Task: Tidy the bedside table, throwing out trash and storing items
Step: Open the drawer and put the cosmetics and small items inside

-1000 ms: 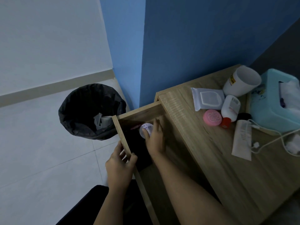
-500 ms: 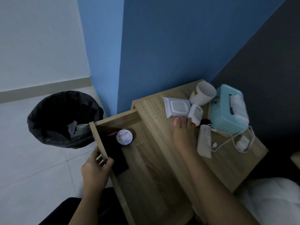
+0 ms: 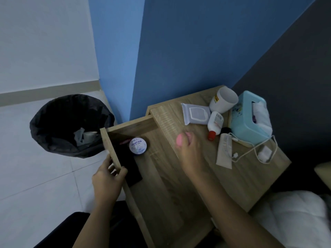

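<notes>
The left hand grips the drawer front, thumb inside and fingers curled over the outside. A tin lies at the drawer's far end. The right hand, blurred, pinches the pink jar over the table's left edge, so the open drawer lies just left of it.

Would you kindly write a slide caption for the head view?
Right hand holds a pink jar above the bedside table; left hand grips the open drawer, a white-lidded jar inside.
</notes>
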